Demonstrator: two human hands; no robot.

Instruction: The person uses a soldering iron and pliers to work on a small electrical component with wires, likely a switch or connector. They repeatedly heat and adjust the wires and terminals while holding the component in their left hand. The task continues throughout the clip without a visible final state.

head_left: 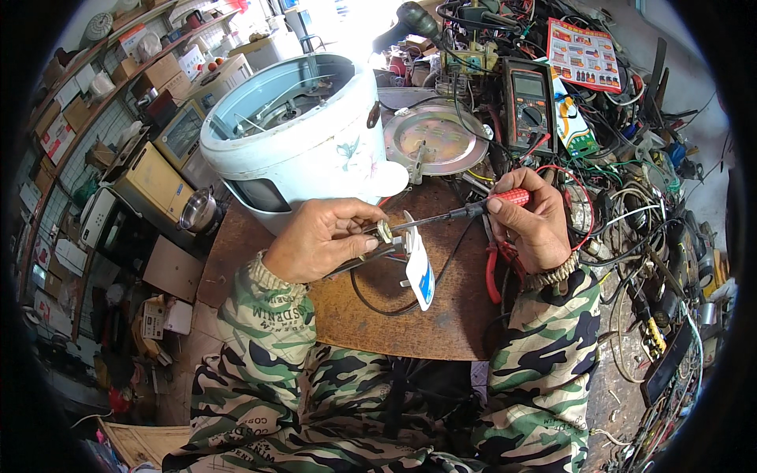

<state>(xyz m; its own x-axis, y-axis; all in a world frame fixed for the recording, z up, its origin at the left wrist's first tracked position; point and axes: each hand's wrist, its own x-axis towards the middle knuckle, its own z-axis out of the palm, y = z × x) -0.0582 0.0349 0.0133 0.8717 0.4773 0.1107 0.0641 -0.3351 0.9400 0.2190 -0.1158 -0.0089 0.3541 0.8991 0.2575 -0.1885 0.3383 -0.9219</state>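
My right hand (530,217) is closed round the red handle (512,197) of a screwdriver, its dark shaft (441,217) pointing left. At the shaft's far end, my left hand (331,238) pinches a small brass-coloured metal part (384,230) between thumb and fingers. Beside that part hangs a white plastic piece with a blue patch (420,268); whether the two are joined I cannot tell. A black cable (374,307) loops over the brown table below the hands. Just beyond my left hand stands a white, flower-printed rice cooker body (315,162), its upper side uncovered, with wires inside.
A round metal plate (465,146) lies behind the hands. Red-handled pliers (493,272) rest by my right wrist. A multimeter (530,102), a green circuit board (582,146) and tangled cables crowd the right side. Shelves with boxes and appliances line the left, near a metal pot (199,209).
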